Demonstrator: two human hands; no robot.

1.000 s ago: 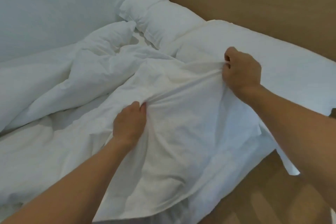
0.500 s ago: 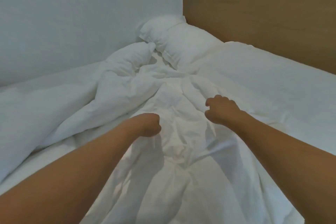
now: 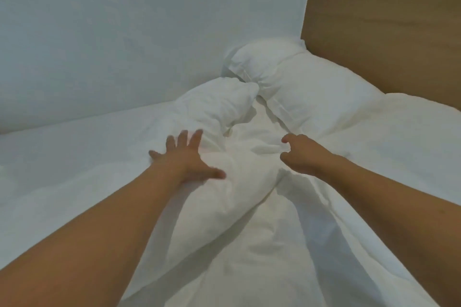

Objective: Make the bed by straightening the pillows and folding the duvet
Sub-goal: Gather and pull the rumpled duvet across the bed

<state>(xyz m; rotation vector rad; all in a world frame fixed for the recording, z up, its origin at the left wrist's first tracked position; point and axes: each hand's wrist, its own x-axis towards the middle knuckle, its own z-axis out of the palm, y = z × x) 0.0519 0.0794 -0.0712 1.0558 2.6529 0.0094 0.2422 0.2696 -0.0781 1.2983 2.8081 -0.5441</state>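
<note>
Duvet (image 3: 239, 182) lies bunched in a long ridge under both hands, its long axis running from the viewer toward the pillow (image 3: 306, 87) beyond the fingertips. Left hand (image 3: 185, 159): fingers spread and straight, over the ridge, holding nothing. Right hand (image 3: 303, 154): fingers loosely curled, apparently holding nothing; contact with the fabric unclear.

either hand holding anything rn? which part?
Left hand is spread open on the duvet, gripping nothing. Right hand is loosely curled; any pinch can't be told.
</note>
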